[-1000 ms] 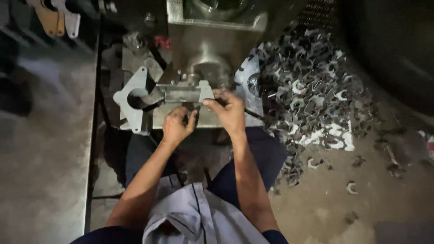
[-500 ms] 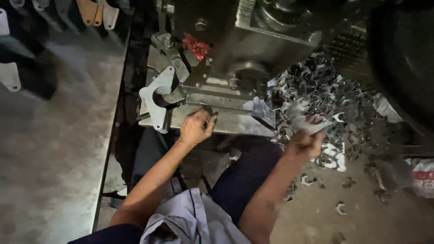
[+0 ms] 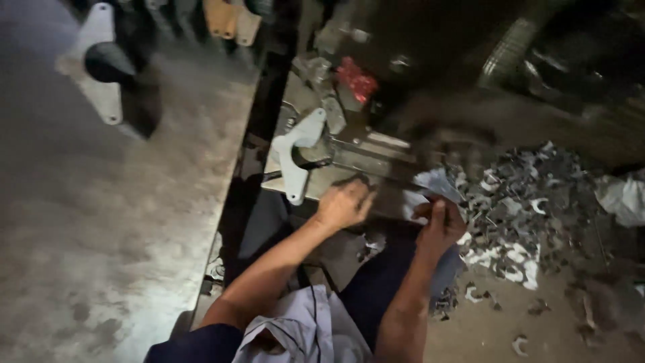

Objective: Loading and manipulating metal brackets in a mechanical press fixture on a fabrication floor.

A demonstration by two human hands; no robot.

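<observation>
- The left hand (image 3: 344, 204) rests knuckles-up on the near edge of the grey metal press bed (image 3: 366, 165), its fingers curled together at the bed's edge; whether they pinch anything underneath cannot be told.
- The right hand (image 3: 440, 225) hangs just to the right of the left one, near the bed's right corner, fingers bent inward and close together. A pale thin metal piece (image 3: 437, 183) shows just above its fingertips, but motion blur hides whether the hand grips it or only touches it.
- A white flat bracket (image 3: 295, 156) with a round hole lies on the left end of the bed, just left of and slightly beyond the left hand, apart from it.
- A red object (image 3: 356, 79) sits farther back on the dark machine body (image 3: 430, 60), well beyond both hands.
- A heap of small grey and white stamped metal scraps (image 3: 524, 202) spreads over the floor to the right of the right hand, its nearest pieces just beside it.
- On the far left, across the grey concrete floor (image 3: 101, 235), another white bracket (image 3: 94, 64) leans in a row of parts.
- The person's forearms run from the near edge up to the bed; a light grey shirt (image 3: 302, 333) and dark trousers (image 3: 376, 282) show below them.
</observation>
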